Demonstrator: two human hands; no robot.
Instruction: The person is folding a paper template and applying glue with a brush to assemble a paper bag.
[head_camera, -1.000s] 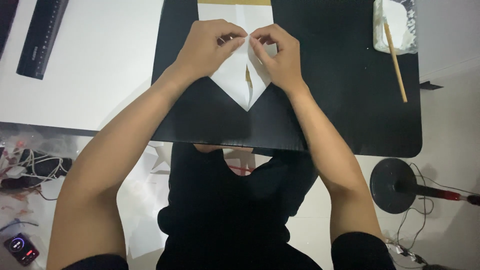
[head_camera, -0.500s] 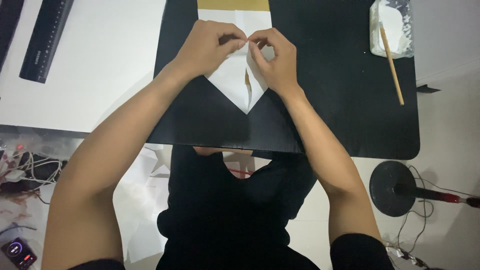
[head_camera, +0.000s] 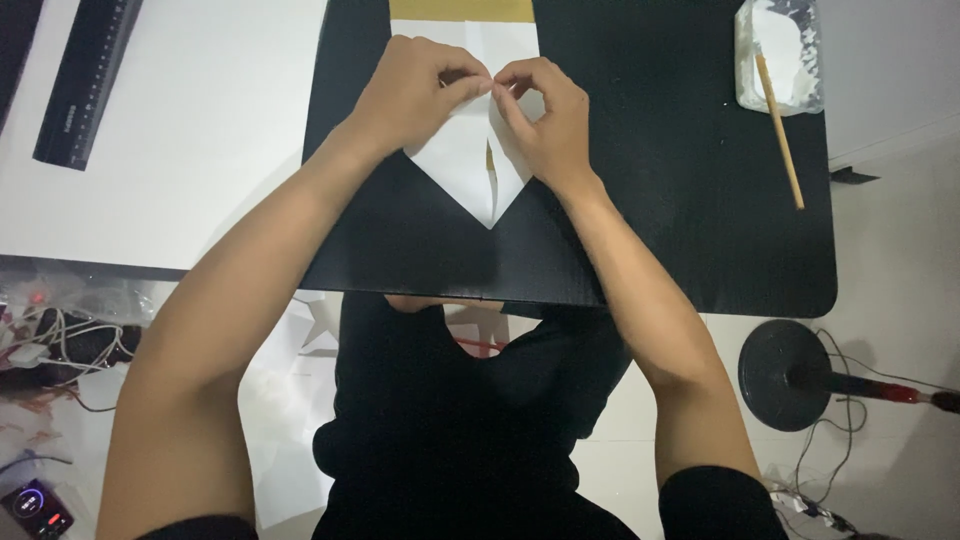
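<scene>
**A:** What does the head camera see, looking down?

**B:** A person's two bare forearms reaching forward over a black mat (head_camera: 660, 200) that lies on a white bench (head_camera: 210, 150). On the mat lies a folded sheet of paper (head_camera: 455, 165), white on the side facing up, its lower edges folded into a point aimed toward the person. A strip of its golden-yellow other side shows at the far edge.

**A:** Where are the hands?

**B:** Both are on the paper, near its upper middle. The left hand (head_camera: 410, 95) covers the left part and the right hand (head_camera: 545, 125) the right part. Their fingertips meet at the centre line.

**A:** And the fingers?

**B:** On each hand the thumb and forefinger are pressed together, pinching a small bit of the paper where the two hands meet. The other fingers curl loosely against the sheet.

**A:** What else lies around?

**B:** A black ruler (head_camera: 85, 80) lies at an angle on the bench, well to the left. At the mat's far right corner sits a small clear tub (head_camera: 790, 30) with white contents, and a thin wooden stick (head_camera: 780, 135) leans out of it across the mat. On the floor at the right is a round black stand base (head_camera: 785, 375). At the lower left there is a tangle of cables (head_camera: 45, 335).
</scene>
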